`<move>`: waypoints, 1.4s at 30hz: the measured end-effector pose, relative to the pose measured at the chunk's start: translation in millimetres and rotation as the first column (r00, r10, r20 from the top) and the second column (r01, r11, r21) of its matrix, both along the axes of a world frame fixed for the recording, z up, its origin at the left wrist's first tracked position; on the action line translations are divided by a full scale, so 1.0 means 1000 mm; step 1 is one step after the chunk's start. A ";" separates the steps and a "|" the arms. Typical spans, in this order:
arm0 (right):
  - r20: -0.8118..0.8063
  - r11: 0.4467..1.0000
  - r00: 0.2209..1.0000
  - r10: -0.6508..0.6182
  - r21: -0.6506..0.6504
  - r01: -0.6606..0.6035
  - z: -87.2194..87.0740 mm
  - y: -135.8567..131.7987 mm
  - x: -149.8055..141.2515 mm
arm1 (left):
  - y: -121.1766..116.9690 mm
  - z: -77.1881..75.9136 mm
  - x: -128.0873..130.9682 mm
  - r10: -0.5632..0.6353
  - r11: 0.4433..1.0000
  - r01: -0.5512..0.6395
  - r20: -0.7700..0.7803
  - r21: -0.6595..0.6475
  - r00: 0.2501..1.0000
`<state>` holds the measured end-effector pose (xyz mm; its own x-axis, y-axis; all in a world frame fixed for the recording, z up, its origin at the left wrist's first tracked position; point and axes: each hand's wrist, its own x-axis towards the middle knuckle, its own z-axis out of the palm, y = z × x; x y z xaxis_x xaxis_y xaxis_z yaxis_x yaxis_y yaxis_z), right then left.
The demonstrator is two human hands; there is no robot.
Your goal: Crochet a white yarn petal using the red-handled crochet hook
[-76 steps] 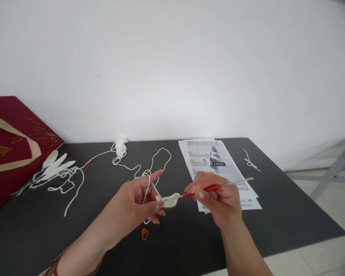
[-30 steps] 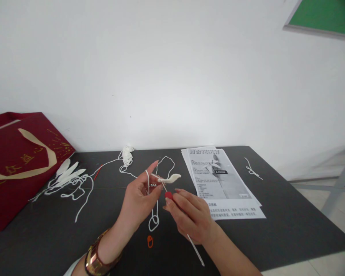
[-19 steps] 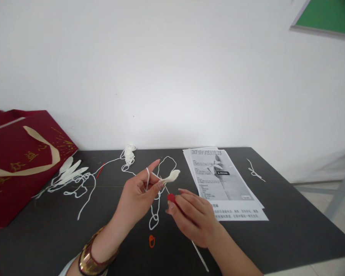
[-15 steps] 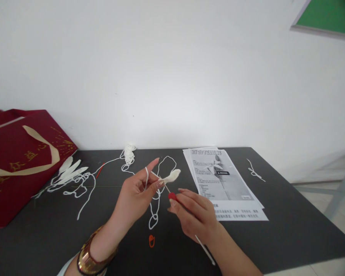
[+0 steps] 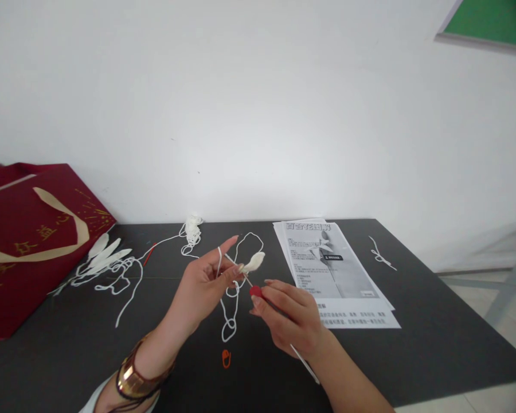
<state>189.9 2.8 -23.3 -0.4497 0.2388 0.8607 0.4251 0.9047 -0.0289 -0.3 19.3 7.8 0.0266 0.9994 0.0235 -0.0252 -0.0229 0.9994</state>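
Observation:
My left hand [image 5: 208, 281] pinches a small white crochet piece [image 5: 254, 262] between thumb and fingers. White yarn [image 5: 219, 259] runs over its raised index finger. My right hand [image 5: 290, 315] is closed around a crochet hook [image 5: 255, 292] with a red grip; the thin metal shaft points up-left to the piece at my left fingertips. Its pale rear end [image 5: 305, 365] sticks out below the palm. Whether the hook's tip sits inside a stitch is too small to tell. Loops of loose yarn [image 5: 229, 328] lie on the table beneath my hands.
An orange stitch marker [image 5: 226, 359] lies on the dark table [image 5: 189, 373] near me. Printed sheets [image 5: 344, 269] are at right, beside a short knotted yarn [image 5: 380, 257]. At left are white petal-shaped pieces [image 5: 105, 258], a yarn bundle [image 5: 193, 230] and a red bag [image 5: 30, 241].
The white crochet piece has tilted slightly and shifted a little to the left. My right hand and the hook have moved slightly left and up. Both holds stay the same.

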 end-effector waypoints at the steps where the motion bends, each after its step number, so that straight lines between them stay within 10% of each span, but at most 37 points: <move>1: -0.014 1.000 1.000 0.002 -0.013 -0.002 0.000 -0.001 -0.001 | 0.000 -0.002 0.000 0.005 1.000 -0.005 0.006 0.009 1.000; 7: -0.302 0.956 0.952 0.055 -0.258 -0.137 0.004 -0.006 -0.003 | -0.007 -0.002 0.001 0.010 0.996 -0.012 0.023 0.088 1.000; 13: -0.587 0.767 0.802 -0.114 -0.564 -0.305 0.002 -0.004 -0.005 | -0.010 -0.002 0.006 0.015 0.991 -0.031 0.117 0.133 0.993; 21: -0.795 0.616 0.599 -0.093 -0.519 -0.593 -0.002 0.004 -0.013 | -0.011 -0.007 0.006 -0.036 0.997 0.017 0.277 0.072 0.960; 26: -0.740 0.670 0.673 -0.014 -0.506 -0.543 -0.002 0.003 -0.010 | -0.010 -0.002 0.004 -0.130 0.986 0.165 0.496 -0.029 0.859; 32: -0.303 0.947 0.947 0.109 -0.259 -0.192 0.002 -0.006 -0.002 | -0.007 -0.001 0.005 -0.102 0.951 0.269 0.666 -0.152 0.739; 42: 0.006 0.995 0.995 -0.104 -0.006 0.104 0.000 -0.014 -0.007 | -0.010 -0.003 0.006 0.003 0.995 -0.009 0.065 0.098 0.998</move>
<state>182.6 -10.9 -23.7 -0.4269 0.2895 0.8567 0.5169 0.8555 -0.0315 5.2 9.0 4.5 0.0161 0.9923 0.1229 -0.0892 -0.1210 0.9886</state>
